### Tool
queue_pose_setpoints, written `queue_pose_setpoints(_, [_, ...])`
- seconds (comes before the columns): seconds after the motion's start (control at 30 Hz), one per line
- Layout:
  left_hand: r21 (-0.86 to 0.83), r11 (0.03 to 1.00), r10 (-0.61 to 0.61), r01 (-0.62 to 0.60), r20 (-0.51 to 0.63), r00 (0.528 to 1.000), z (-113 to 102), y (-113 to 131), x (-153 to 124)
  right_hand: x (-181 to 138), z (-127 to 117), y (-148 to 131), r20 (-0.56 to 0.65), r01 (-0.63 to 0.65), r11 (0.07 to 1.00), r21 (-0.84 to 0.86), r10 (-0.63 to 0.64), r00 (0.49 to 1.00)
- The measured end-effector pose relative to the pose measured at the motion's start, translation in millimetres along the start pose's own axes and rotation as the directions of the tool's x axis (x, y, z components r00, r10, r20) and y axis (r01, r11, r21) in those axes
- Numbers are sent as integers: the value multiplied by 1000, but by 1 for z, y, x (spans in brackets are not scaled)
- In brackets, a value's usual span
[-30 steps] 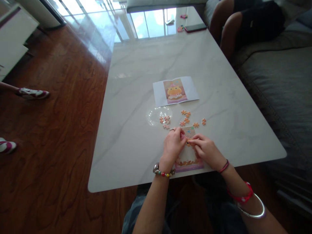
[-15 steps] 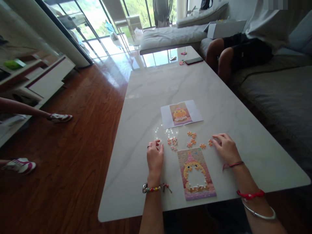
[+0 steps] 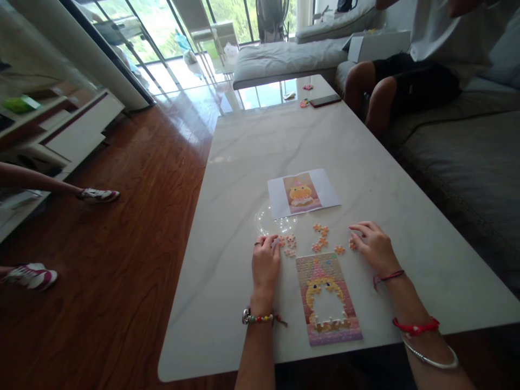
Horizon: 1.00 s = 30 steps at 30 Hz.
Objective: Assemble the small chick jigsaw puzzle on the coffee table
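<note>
A partly filled jigsaw puzzle [image 3: 304,298] lies in its tray near the front edge of the table, with a pale gap in the middle of its yellow figure. My left hand [image 3: 266,265] rests to its upper left, fingers bent and thumb apart, the tips beside a small group of puzzle pieces [image 3: 291,244]. On the other side, my right hand [image 3: 376,246] has its fingers apart, the thumb at a loose orange puzzle piece [image 3: 352,244]. Between the hands lie more orange pieces [image 3: 322,241] and a single piece [image 3: 339,249] just above the tray.
A creased paper sheet [image 3: 331,189] with the printed picture lies beyond the pieces. At the far end of the white table [image 3: 252,146] is a dark phone [image 3: 325,101]. A person [image 3: 422,86] sits on the sofa at right; another person's shoe [image 3: 99,195] shows at left.
My left hand has moved right, up to the left group of pieces. My right hand has shifted slightly left over the loose piece. The view has tilted a little.
</note>
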<state>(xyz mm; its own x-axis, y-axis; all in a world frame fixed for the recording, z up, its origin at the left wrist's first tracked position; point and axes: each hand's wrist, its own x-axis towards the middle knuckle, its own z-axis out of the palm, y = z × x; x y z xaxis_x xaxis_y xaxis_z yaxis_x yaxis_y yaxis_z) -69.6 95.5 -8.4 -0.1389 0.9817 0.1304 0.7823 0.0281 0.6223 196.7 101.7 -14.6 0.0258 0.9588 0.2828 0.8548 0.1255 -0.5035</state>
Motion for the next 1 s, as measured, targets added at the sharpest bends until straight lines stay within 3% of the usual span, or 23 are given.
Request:
queue_pose_setpoints(0.27, [-56,991,122,-123,-14,992,9,21,-4,2,-7,4,7,-21,999,26,21,1000])
queue_pose_setpoints(0.43, [-77,983,174,-169,64,983,20,38,-11,5,12,-39,98,66,994,-90,-57,994])
queue_pose_setpoints(0.57, [-90,983,163,-158,59,985,21,38,-12,12,31,-72,112,58,978,-198,-36,993])
queue_pose_setpoints(0.73, [-109,980,174,-168,44,984,17,34,-12,19,41,-78,166,-11,977,-214,48,985])
queue_pose_setpoints(0.8, [-124,975,189,-183,37,981,14,33,-13,21,37,-77,191,-5,989,-147,33,981])
queue_pose_setpoints(0.9, [-174,962,220,-209,48,974,8,33,-15,19,20,-78,202,-3,993,114,-21,979])
queue_pose_setpoints(1.0, [-216,950,248,-227,75,966,2,34,-19,7,-4,-80,285,-51,914,403,-72,956])
